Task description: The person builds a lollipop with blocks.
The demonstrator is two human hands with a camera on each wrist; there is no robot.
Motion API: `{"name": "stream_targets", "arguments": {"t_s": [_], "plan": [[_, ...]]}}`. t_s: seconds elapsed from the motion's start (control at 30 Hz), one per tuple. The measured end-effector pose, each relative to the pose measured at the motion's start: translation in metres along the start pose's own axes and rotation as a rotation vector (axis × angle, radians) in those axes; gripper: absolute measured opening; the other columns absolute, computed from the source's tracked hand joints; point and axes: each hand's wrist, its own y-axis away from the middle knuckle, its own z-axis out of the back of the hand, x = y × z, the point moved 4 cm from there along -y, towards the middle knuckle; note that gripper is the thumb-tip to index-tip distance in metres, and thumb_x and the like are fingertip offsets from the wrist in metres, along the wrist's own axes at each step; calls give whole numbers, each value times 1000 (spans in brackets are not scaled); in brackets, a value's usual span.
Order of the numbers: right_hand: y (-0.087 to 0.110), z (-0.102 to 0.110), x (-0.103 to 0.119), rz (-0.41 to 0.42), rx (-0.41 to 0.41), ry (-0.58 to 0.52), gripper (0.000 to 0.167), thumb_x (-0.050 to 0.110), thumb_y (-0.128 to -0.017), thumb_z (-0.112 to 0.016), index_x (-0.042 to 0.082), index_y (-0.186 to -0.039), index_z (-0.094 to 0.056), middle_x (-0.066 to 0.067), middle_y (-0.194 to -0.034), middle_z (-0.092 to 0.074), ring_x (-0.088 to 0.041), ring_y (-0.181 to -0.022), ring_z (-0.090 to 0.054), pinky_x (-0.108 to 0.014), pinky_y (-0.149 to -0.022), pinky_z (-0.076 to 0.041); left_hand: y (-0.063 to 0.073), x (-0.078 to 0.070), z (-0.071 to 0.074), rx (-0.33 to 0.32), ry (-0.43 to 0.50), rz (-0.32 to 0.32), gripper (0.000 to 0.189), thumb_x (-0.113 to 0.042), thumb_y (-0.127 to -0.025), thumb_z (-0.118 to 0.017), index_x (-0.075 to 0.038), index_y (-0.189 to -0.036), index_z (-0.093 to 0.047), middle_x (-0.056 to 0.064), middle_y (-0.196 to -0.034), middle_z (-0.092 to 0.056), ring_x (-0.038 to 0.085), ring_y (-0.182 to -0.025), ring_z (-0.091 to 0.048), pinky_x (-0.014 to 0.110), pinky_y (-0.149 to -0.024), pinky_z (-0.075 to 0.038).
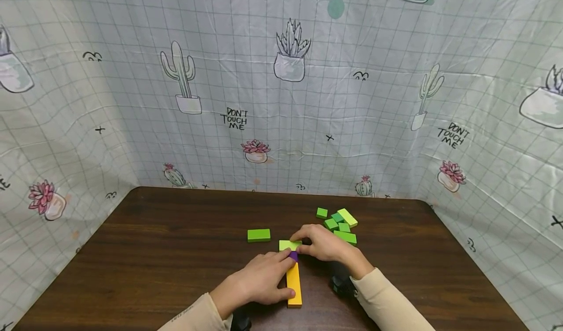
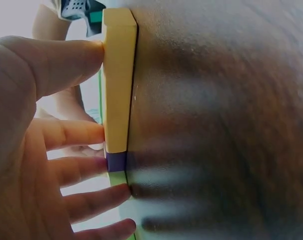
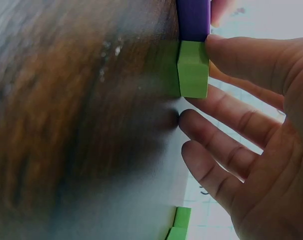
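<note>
A long yellow block [image 1: 293, 283], a purple block [image 1: 293, 256] and a light green block [image 1: 286, 245] lie end to end on the dark table. My left hand [image 1: 259, 279] rests along this row with fairly straight fingers. Its thumb touches the yellow block [image 2: 119, 85] near the close end, and its fingertips lie by the purple block [image 2: 116, 161]. With thumb and forefinger, my right hand [image 1: 324, 244] pinches the light green block [image 3: 193, 70] at the far end. The fingers partly cover the purple and light green blocks.
A single green block [image 1: 258, 235] lies left of the row. Beyond my right hand is a loose group of several green blocks [image 1: 331, 224], with a pale yellow-green block [image 1: 347, 217] among them. A patterned curtain [image 1: 281, 106] stands around the wooden table [image 1: 176, 233].
</note>
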Motion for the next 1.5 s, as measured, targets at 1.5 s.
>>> {"name": "stream_targets", "arguments": {"t_s": [1.5], "plan": [[-19,44,-94,-360,-101,189,36,23,-91,-67,8,-123,-65,-11,-120,-62,-32,-115,-55,-48,-92,-46,0,0,-1,9,21,41,65,-55,-85,-62,-18,-138,-51,5,-150,-38,25,-132,-41,45,-104,-37]]}}
